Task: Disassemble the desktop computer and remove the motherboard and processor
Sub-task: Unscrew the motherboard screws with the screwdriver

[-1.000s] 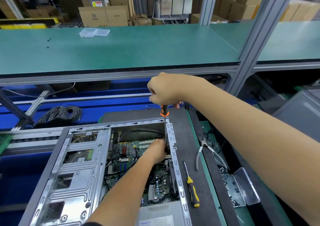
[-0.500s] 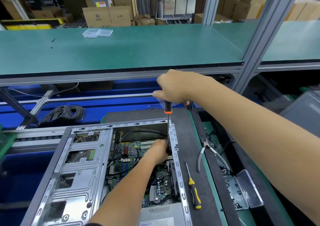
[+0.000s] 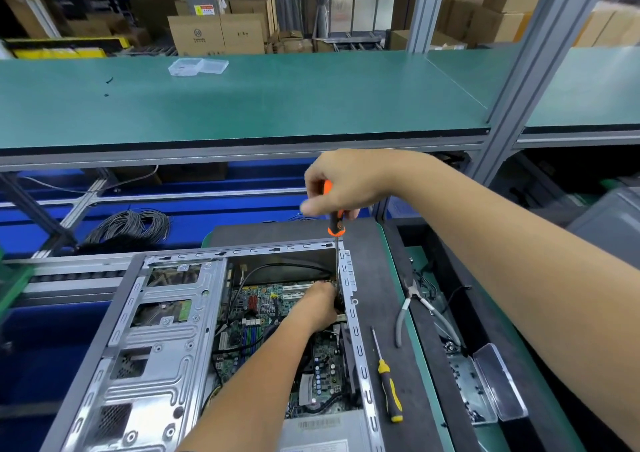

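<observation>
An open desktop case (image 3: 162, 340) lies on its side on a dark mat, and its green motherboard (image 3: 259, 316) shows inside. My right hand (image 3: 346, 185) grips the orange and black handle of a screwdriver (image 3: 335, 224). The shaft runs straight down into the case's far right corner. My left hand (image 3: 320, 304) reaches inside the case and its fingers close round the screwdriver's tip near the board's edge. The tip itself is hidden behind that hand. The processor is not visible.
A yellow and black screwdriver (image 3: 389, 392) and grey-handled pliers (image 3: 414, 304) lie on the mat (image 3: 377, 278) right of the case. An open clear parts box (image 3: 491, 386) sits further right. A coil of cable (image 3: 131, 226) lies behind the case, and a green shelf (image 3: 242, 101) spans above.
My right hand has shifted its hold on the screwdriver handle, leaving more of the orange grip exposed. My left hand stays at the tip inside the case.
</observation>
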`<state>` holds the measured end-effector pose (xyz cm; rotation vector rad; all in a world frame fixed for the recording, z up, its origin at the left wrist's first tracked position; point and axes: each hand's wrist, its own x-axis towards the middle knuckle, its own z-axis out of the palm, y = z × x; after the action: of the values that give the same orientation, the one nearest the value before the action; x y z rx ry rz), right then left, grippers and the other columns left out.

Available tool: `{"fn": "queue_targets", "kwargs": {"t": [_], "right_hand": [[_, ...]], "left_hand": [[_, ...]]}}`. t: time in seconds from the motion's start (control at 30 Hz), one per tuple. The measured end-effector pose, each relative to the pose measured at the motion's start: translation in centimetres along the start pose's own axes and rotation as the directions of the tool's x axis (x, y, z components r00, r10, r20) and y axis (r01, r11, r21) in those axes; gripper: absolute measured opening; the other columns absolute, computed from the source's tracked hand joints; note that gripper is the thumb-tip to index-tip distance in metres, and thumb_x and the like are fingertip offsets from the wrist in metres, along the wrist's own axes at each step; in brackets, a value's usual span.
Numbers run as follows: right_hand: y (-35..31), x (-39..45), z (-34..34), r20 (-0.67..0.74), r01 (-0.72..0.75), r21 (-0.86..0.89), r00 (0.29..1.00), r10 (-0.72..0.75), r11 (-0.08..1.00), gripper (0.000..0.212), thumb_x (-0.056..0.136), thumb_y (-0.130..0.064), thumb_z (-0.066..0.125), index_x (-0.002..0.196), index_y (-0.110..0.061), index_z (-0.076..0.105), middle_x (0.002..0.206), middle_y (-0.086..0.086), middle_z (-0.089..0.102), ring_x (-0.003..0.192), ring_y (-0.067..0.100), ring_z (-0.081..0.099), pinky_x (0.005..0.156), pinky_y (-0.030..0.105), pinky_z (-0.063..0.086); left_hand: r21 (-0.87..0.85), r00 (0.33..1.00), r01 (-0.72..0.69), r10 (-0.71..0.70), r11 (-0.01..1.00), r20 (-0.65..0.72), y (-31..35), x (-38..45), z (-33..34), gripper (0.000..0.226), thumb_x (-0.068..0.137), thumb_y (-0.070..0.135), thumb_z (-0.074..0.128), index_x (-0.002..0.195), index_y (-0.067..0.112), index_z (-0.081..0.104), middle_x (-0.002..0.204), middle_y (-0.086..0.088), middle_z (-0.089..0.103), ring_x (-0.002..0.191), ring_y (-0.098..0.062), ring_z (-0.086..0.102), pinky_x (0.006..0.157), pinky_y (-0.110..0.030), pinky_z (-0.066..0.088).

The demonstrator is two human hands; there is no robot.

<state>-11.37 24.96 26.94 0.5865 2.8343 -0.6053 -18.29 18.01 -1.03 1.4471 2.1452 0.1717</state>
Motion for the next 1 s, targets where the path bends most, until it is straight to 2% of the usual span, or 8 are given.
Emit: {"fn": "queue_targets", "kwargs": {"t": [0.07, 0.17, 0.27, 0.37, 0.47, 0.57, 0.73, 1.0], "right_hand": [[0.3, 0.2, 0.6, -0.136, -0.058, -0.078, 0.990, 0.047, 0.995, 0.034, 0.097, -0.041, 0.050, 0.087, -0.009, 0.051, 0.073, 0.008, 0.066, 0.046, 0.019, 0.066, 0.052, 0.028, 0.048], [0.0, 0.3, 1.3, -0.259, -0.146, -0.235, 0.962, 0.083, 0.961, 0.031, 0.098, -0.029, 0.046, 0.073, -0.011, 0.040, 0.067, 0.008, 0.053, 0.040, 0.021, 0.056, 0.043, 0.025, 0.036], [-0.8, 0.7, 1.3, -0.241, -0.176, -0.299, 0.965, 0.104, 0.938, 0.030, 0.096, -0.020, 0.045, 0.069, -0.013, 0.038, 0.062, 0.005, 0.048, 0.037, 0.017, 0.049, 0.042, 0.024, 0.030], [-0.7, 0.7, 0.9, -0.102, -0.067, -0.204, 0.994, 0.047, 0.977, 0.007, 0.090, -0.011, 0.048, 0.086, -0.011, 0.043, 0.066, 0.008, 0.062, 0.046, 0.019, 0.065, 0.049, 0.029, 0.046], [-0.2, 0.3, 0.3, -0.025, 0.009, -0.166, 1.000, -0.014, 0.986, 0.033, 0.078, -0.002, 0.057, 0.099, -0.017, 0.038, 0.074, 0.006, 0.063, 0.066, 0.024, 0.063, 0.059, 0.040, 0.048], [0.4, 0.2, 0.1, -0.019, 0.049, -0.129, 0.998, -0.052, 0.990, 0.035, 0.071, 0.001, 0.063, 0.089, -0.019, 0.042, 0.077, 0.000, 0.058, 0.068, 0.022, 0.059, 0.059, 0.037, 0.046], [1.4, 0.3, 1.9, -0.167, 0.011, 0.359, 0.985, 0.053, 0.933, 0.024, 0.077, -0.012, 0.075, 0.077, -0.011, 0.051, 0.071, 0.008, 0.061, 0.059, 0.026, 0.072, 0.054, 0.031, 0.058], [1.5, -1.0, 2.1, -0.442, 0.047, 0.466, 0.877, 0.186, 0.884, 0.028, 0.084, -0.024, 0.070, 0.072, -0.009, 0.048, 0.055, 0.015, 0.051, 0.044, 0.017, 0.066, 0.040, 0.019, 0.045]], "left_hand": [[-0.005, 1.000, 0.004, -0.004, 1.000, 0.005, 0.0, 0.0, 0.0, 0.033, 0.089, 0.004, 0.052, 0.121, 0.002, 0.060, 0.124, -0.017, 0.058, 0.109, -0.033, 0.058, 0.092, -0.038, 0.050], [-0.017, 1.000, 0.003, -0.003, 1.000, 0.010, 0.0, 0.1, 0.1, 0.034, 0.088, 0.005, 0.054, 0.122, 0.003, 0.059, 0.125, -0.016, 0.057, 0.110, -0.033, 0.058, 0.093, -0.039, 0.051], [-0.018, 1.000, -0.012, 0.012, 1.000, -0.002, -0.1, 0.1, 0.1, 0.034, 0.088, 0.005, 0.054, 0.121, 0.003, 0.060, 0.124, -0.016, 0.058, 0.109, -0.033, 0.058, 0.092, -0.040, 0.051], [-0.025, 1.000, -0.014, 0.014, 1.000, -0.003, -0.2, 0.1, 0.3, 0.034, 0.088, 0.004, 0.054, 0.121, 0.004, 0.059, 0.125, -0.015, 0.057, 0.109, -0.032, 0.058, 0.093, -0.038, 0.050], [-0.045, 1.000, -0.021, 0.021, 0.999, 0.002, -0.3, 0.1, 0.3, 0.036, 0.087, 0.004, 0.055, 0.123, 0.006, 0.059, 0.127, -0.013, 0.056, 0.110, -0.031, 0.058, 0.095, -0.038, 0.050], [-0.066, 0.999, -0.033, 0.033, 0.997, -0.005, -0.4, 0.1, 0.4, 0.033, 0.087, 0.002, 0.055, 0.119, 0.007, 0.061, 0.124, -0.012, 0.056, 0.106, -0.029, 0.059, 0.092, -0.036, 0.051], [-0.074, 0.999, -0.031, 0.030, 0.997, -0.022, -0.2, -0.2, 0.2, 0.029, 0.086, 0.002, 0.054, 0.113, 0.006, 0.063, 0.116, -0.012, 0.061, 0.100, -0.029, 0.061, 0.086, -0.035, 0.053], [-0.140, 0.991, -0.044, 0.025, 0.989, -0.133, 0.2, -1.7, -0.8, 0.028, 0.084, 0.002, 0.051, 0.105, 0.004, 0.070, 0.107, -0.019, 0.068, 0.098, -0.035, 0.063, 0.081, -0.035, 0.052]]}}
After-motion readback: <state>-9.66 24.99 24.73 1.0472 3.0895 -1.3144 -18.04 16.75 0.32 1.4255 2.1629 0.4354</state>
